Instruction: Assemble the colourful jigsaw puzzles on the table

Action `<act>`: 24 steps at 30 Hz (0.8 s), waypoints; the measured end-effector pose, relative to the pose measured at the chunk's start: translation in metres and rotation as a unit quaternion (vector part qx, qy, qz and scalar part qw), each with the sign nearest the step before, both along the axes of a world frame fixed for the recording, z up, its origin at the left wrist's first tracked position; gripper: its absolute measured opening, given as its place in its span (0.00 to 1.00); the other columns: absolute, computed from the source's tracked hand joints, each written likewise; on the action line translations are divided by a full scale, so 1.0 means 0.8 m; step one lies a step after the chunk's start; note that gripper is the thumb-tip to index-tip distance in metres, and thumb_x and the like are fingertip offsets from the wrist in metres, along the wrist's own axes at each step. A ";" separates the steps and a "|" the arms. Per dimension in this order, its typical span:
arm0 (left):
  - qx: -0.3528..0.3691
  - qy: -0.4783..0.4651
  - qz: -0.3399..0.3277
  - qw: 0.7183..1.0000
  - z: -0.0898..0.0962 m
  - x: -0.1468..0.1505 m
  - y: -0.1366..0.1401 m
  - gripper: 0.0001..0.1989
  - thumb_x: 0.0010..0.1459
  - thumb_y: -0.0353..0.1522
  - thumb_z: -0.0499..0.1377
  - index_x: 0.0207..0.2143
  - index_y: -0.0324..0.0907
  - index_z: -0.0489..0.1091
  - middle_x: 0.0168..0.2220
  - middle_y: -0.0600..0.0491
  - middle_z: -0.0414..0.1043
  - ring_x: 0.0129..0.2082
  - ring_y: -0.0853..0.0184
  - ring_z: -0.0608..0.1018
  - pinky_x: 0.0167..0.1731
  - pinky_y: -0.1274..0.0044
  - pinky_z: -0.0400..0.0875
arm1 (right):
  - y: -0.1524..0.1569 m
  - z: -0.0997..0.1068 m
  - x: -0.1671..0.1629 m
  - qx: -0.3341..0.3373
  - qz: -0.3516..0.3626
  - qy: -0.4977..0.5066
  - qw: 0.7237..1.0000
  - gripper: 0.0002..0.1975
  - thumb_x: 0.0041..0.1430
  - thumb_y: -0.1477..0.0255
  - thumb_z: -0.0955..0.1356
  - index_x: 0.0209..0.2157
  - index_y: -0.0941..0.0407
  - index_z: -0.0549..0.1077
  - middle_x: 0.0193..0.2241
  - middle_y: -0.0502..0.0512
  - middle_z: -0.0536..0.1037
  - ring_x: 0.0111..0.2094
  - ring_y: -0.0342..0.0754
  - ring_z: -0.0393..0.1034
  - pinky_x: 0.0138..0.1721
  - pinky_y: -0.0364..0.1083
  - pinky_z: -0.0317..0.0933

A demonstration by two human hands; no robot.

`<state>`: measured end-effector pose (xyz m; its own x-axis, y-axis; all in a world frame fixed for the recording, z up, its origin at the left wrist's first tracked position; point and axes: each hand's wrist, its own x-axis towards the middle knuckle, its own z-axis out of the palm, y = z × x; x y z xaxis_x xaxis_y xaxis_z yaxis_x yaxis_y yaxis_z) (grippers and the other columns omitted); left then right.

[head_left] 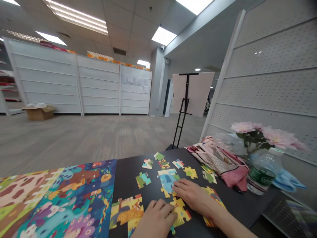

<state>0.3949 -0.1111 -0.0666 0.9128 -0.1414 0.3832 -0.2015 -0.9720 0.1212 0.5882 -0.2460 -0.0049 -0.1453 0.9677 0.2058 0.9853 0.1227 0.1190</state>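
Note:
My left hand point(158, 218) rests palm down at the bottom middle, its slightly bent fingers lying on the edge of a yellow puzzle section point(182, 211). My right hand point(192, 195) comes in from the right. Its outstretched fingers touch the right side of a blue elephant puzzle section point(166, 181), just above the yellow section; the thumb is hidden. Left of my left hand lies a joined leopard section point(130, 211), partly covered by that hand. Under my right forearm is another joined section point(210, 221) with yellow and red parts. Neither hand lifts anything.
Several loose pieces, among them a green one point(143, 179) and a yellow one point(190, 172), lie on the black table point(126, 172). Colourful picture sheets point(74, 198) cover its left side. At right are a pink bag point(223, 162), a water bottle point(263, 172) and flowers point(269, 134).

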 end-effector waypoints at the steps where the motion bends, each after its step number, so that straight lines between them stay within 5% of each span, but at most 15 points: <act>1: 0.000 0.001 -0.003 1.000 0.004 -0.001 0.000 0.17 0.68 0.48 0.52 0.50 0.49 0.66 0.52 0.58 0.74 0.45 0.61 0.73 0.39 0.71 0.63 | 0.000 -0.002 0.000 -0.001 0.004 -0.021 1.000 0.16 0.66 0.80 0.63 0.52 0.57 0.73 0.51 0.60 0.79 0.51 0.55 0.73 0.54 0.53 0.68; 5: 0.001 0.005 -0.006 1.000 0.009 -0.002 0.000 0.20 0.66 0.51 0.54 0.50 0.48 0.67 0.52 0.57 0.74 0.45 0.61 0.74 0.39 0.71 0.64 | -0.004 -0.001 0.001 -0.004 0.006 -0.052 0.999 0.14 0.66 0.80 0.63 0.52 0.57 0.72 0.51 0.59 0.79 0.50 0.55 0.73 0.50 0.52 0.70; 10: 0.020 -0.010 0.006 1.000 0.003 0.002 0.000 0.12 0.67 0.41 0.57 0.50 0.49 0.67 0.51 0.58 0.75 0.44 0.62 0.74 0.39 0.73 0.67 | -0.015 0.008 0.000 -0.012 0.006 -0.017 1.000 0.15 0.67 0.80 0.61 0.51 0.56 0.72 0.50 0.58 0.79 0.50 0.52 0.73 0.49 0.51 0.69; 19: 0.011 0.066 0.021 0.998 0.000 0.002 -0.003 0.10 0.70 0.37 0.54 0.51 0.47 0.67 0.64 0.46 0.63 0.62 0.52 0.66 0.54 0.64 0.68 | -0.027 0.028 -0.016 -0.072 -0.032 0.117 0.990 0.24 0.60 0.83 0.60 0.55 0.53 0.73 0.55 0.57 0.77 0.57 0.54 0.68 0.61 0.55 0.60; 24: -0.050 0.068 -0.007 0.996 0.026 0.003 0.008 0.12 0.66 0.43 0.57 0.48 0.50 0.69 0.57 0.49 0.66 0.62 0.47 0.63 0.59 0.56 0.59 | -0.036 0.018 0.013 0.104 -0.159 0.263 0.946 0.22 0.67 0.75 0.57 0.58 0.54 0.70 0.57 0.61 0.75 0.58 0.53 0.69 0.60 0.56 0.63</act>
<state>0.3975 -0.1047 -0.0460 0.9555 -0.1219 0.2686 -0.1898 -0.9510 0.2439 0.5988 -0.2750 0.0094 0.3207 0.8761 0.3599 0.8985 -0.1612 -0.4083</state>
